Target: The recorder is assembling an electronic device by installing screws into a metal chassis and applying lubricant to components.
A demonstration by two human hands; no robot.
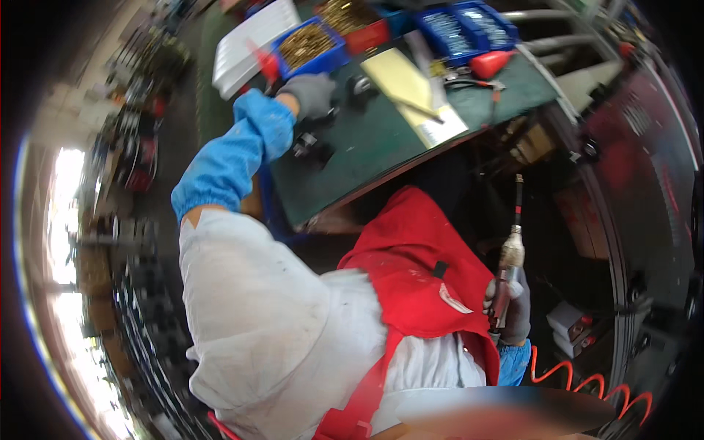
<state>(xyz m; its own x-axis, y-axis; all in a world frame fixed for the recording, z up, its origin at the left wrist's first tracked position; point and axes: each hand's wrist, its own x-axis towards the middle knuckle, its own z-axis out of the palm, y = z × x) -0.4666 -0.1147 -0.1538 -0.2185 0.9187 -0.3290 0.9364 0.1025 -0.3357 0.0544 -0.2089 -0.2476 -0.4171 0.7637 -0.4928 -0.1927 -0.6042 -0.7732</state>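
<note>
My left hand [312, 95], in a grey glove below a blue sleeve, reaches over the green tabletop [337, 172]. It is blurred, and its fingers are mostly hidden. Close by lie small dark parts: one dark metal part [306, 145] nearer me and a round black part [359, 86] to its right. A blurred red object [266, 64] stands just beyond the wrist. Low on the right, beside my red apron [422, 264], my right hand [517, 297] is closed around a silver power screwdriver [511, 253]. Its long bit points away from me, up in the picture.
Blue bin [323, 64] and red bin [378, 34] hold brass-coloured fasteners; blue bins [463, 57] hold silvery ones. A white tray [233, 55], a yellow sheet [400, 84] and a red object with a black cable [490, 64] lie around. An orange coiled hose [587, 383] hangs at right.
</note>
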